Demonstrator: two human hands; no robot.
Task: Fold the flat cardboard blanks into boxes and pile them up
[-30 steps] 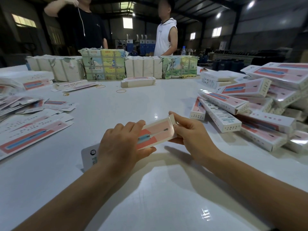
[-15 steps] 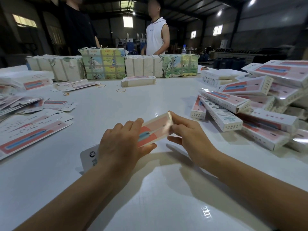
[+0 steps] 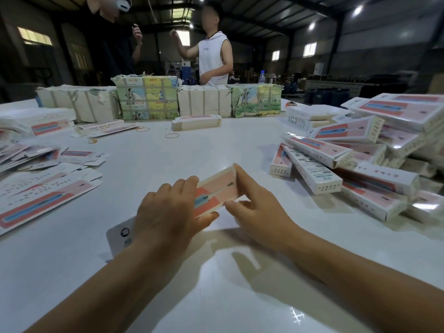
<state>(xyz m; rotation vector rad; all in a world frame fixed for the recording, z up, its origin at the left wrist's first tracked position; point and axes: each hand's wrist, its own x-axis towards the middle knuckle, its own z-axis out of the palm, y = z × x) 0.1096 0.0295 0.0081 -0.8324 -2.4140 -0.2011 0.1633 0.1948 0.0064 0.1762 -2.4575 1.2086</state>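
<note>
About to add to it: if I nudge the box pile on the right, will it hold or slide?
The box pile probably slides: boxes lie tilted and crisscrossed, not squared. The table looks glossy, so bottom boxes may skate. They seem light, hollow card.

Box in hand (image 3: 217, 192): pink and red print, long, partly formed, tilted, gripped at mid-worktop by both hands.
Flat blanks (image 3: 45, 193): same print, spread loosely at the left.
Folded boxes (image 3: 355, 162): heaped crisscross at the right, white sides showing.
</note>
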